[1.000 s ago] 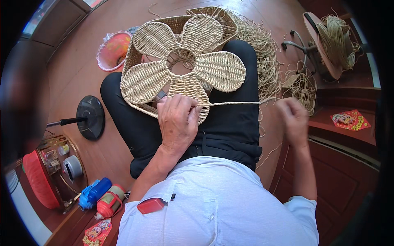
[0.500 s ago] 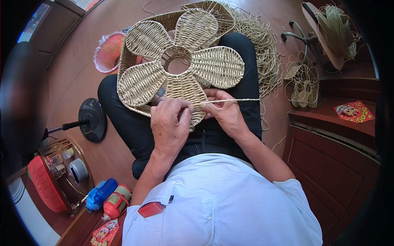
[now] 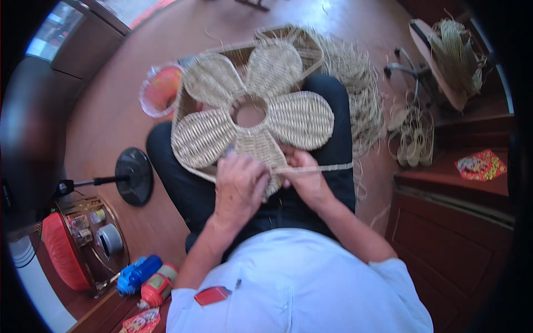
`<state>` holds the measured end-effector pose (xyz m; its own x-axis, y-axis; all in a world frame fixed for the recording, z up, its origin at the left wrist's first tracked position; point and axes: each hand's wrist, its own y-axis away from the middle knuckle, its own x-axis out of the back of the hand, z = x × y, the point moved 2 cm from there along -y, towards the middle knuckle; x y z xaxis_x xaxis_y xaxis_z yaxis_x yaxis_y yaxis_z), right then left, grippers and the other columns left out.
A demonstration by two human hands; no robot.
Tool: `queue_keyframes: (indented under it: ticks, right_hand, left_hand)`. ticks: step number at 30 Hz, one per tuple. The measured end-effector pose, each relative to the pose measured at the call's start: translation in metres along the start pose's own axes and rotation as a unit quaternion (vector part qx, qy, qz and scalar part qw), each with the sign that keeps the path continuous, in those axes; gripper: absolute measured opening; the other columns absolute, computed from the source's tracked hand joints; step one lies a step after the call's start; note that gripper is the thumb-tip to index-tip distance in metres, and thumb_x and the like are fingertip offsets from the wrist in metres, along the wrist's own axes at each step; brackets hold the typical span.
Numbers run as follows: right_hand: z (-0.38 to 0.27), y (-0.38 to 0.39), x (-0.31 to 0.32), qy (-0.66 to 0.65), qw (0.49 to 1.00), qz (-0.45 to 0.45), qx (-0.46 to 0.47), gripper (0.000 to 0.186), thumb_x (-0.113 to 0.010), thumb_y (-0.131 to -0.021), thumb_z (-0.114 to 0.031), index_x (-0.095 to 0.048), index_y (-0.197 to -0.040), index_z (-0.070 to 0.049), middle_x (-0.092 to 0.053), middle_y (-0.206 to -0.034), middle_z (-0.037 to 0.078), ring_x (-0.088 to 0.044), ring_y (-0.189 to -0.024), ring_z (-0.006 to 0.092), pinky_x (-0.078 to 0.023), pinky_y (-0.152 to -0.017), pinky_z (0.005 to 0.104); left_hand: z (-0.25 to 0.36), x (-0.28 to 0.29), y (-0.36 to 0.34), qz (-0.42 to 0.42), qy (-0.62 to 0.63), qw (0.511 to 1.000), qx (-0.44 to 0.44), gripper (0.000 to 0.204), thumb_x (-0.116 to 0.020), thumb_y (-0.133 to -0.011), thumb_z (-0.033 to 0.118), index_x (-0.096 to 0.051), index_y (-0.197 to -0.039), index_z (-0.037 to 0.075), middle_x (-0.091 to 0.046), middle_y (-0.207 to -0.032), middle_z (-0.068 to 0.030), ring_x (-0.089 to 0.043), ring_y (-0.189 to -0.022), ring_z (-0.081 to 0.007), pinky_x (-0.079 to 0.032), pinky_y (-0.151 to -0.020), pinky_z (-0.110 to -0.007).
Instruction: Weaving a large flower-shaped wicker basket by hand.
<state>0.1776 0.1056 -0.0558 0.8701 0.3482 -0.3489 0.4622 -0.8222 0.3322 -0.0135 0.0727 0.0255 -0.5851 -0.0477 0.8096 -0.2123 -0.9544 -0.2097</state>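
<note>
A flower-shaped straw weaving [image 3: 300, 119] with several rounded petals and a round hole in the middle lies over my lap. Beneath it shows a larger woven basket [image 3: 237, 55]. My left hand [image 3: 239, 186] is closed at the lower petal, its slightly blurred fingers pinching where a pale straw cord [image 3: 325, 167] meets the weave. The cord runs rightward across my right hand [image 3: 306, 176], past my right knee. My right hand grips the right edge of that same petal, thumb in front and fingers partly hidden behind it.
Loose straw cord [image 3: 352, 100] is heaped on the floor at the far right. A red plastic-lined bin [image 3: 161, 91] stands to the left, near a round black stand base [image 3: 134, 176]. Bottles [image 3: 145, 267] are at lower left; a wooden cabinet [image 3: 444, 227] is at right.
The view has tilted, so weaving, lap and hands sit lower in the picture. My left fingers have shifted slightly and are blurred; the right hand keeps its hold on the petal edge.
</note>
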Motion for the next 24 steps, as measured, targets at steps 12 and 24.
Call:
queue_keyframes:
  ticks: [12, 24]
  right_hand:
    - [0.012, 0.018, -0.007, -0.090, 0.989, -0.002, -0.116, 0.030, -0.067, -0.106, -0.014, -0.072, -0.132, -0.001, -0.078, -0.120, 0.007, -0.074, -0.104, 0.0134, -0.062, -0.089, 0.0307]
    - [0.003, 0.004, -0.013, -0.162, 0.975, 0.007, -0.153, 0.022, -0.065, -0.107, -0.014, -0.075, -0.120, 0.001, -0.079, -0.118, 0.009, -0.077, -0.110, 0.0188, -0.062, -0.102, 0.0386]
  left_hand:
    - [0.006, 0.002, 0.029, 0.087, 0.033, 0.995, 0.026, 0.010, -0.082, -0.094, 0.016, -0.076, -0.099, 0.010, -0.070, -0.092, -0.0061, -0.068, -0.090, -0.0280, -0.046, -0.085, -0.044]
    - [-0.011, 0.029, 0.034, 0.136, 0.032, 0.982, 0.128, 0.005, -0.080, -0.097, 0.008, -0.078, -0.101, 0.006, -0.072, -0.090, -0.0065, -0.068, -0.084, -0.0240, -0.049, -0.084, -0.039]
